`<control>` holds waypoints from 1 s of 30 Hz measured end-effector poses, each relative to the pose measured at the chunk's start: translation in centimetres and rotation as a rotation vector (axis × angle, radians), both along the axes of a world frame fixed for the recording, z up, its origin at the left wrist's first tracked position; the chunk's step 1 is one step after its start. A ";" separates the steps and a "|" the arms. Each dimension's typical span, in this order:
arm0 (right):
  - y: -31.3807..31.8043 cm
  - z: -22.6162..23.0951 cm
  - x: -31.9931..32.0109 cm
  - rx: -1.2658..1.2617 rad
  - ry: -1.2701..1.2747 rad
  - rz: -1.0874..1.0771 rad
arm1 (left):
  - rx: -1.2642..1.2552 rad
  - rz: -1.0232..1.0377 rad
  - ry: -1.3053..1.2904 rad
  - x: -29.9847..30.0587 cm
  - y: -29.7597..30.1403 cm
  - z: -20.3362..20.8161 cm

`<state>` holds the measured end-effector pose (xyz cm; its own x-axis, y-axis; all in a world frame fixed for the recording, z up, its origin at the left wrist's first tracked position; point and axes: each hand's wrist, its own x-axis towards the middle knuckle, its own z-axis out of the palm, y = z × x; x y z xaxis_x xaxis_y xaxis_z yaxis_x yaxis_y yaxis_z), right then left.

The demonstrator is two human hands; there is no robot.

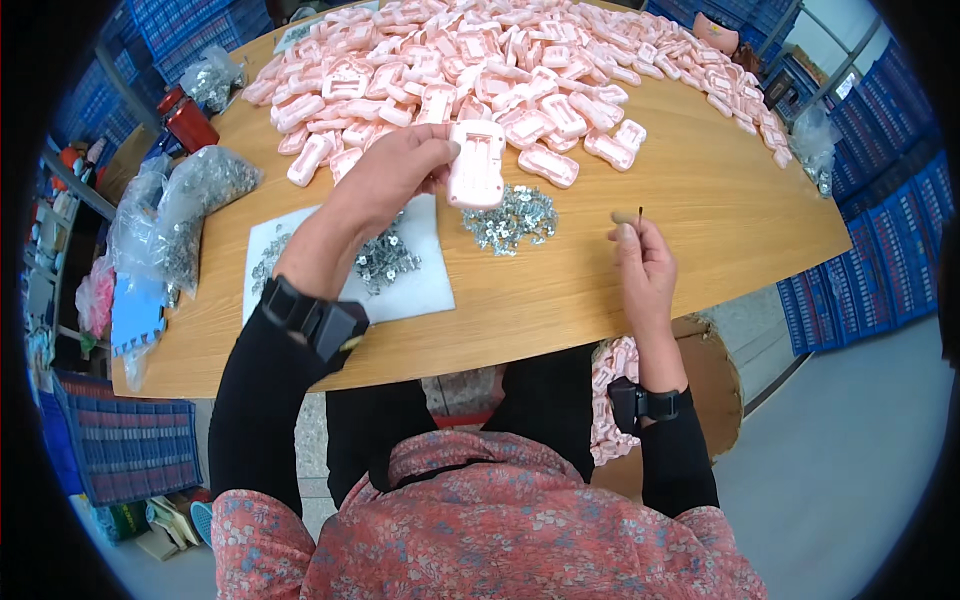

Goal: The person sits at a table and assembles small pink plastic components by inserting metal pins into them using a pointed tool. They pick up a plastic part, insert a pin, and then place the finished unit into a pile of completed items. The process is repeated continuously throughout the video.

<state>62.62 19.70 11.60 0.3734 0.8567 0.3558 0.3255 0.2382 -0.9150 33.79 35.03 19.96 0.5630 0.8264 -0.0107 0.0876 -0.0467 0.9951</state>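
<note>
My left hand [405, 175] is closed on the edge of a pale pink plastic housing [477, 166], held up over the table with its moulded hollow side showing. Just below that housing lies a loose pile of small shiny metal pieces [512, 222]. More metal pieces [385, 265] rest on a white foam sheet [425, 285], partly hidden behind my left forearm. To the right, my right hand [648, 262] pinches a thin, dark-tipped stick-like tool [640, 214] above the bare wood; most of it is hidden by the fingers.
A large heap of pink housings [470, 60] covers the far side of the wooden table [740, 230]. Clear bags of metal parts [190, 215] and a red jar [187, 118] line the left edge. Below the near right edge stands a cardboard box [715, 390] with more pink housings.
</note>
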 end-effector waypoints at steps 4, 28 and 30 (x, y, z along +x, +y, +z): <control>-2.4 5.5 -8.6 -0.320 0.404 0.363 | -0.022 -0.022 -0.112 -1.6 -6.3 -0.9; 0.8 3.2 -12.8 -0.386 -0.246 0.473 | -0.556 0.419 -0.768 -11.6 -16.6 -8.8; 2.5 2.8 -14.3 -0.251 -0.481 0.404 | -0.558 0.389 -0.822 -11.7 -16.4 -8.8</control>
<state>48.29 22.22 14.41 -0.1436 0.9742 0.1738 0.6403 0.2254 -0.7343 22.12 18.61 11.18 0.2680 0.9464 -0.1800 -0.7098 0.3203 0.6273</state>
